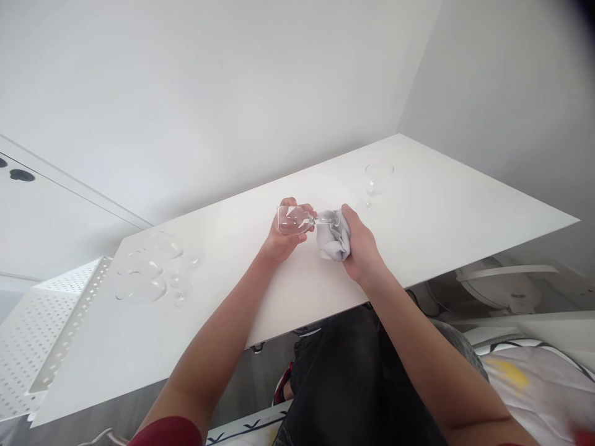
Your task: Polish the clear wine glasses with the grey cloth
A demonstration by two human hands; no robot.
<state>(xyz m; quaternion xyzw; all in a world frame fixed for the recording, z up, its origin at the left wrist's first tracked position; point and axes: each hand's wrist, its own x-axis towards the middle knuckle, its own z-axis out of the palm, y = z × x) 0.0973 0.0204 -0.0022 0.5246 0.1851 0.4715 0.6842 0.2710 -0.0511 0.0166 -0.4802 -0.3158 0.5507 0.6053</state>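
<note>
A clear stemmed glass [294, 220] lies sideways above the white table [232, 260], its bowl to the left and its stem to the right. My left hand [284, 238] is closed around the bowl. In my right hand [361, 244] is a pale grey cloth [333, 241], bunched up against the glass's stem and foot. The cloth partly covers the foot.
Another clear glass [379, 179] stands at the table's back right. Several clear glasses [142, 288] are grouped at the left. A white perforated rack [41, 334] adjoins the table's left edge, and a wall [260, 93] runs behind it.
</note>
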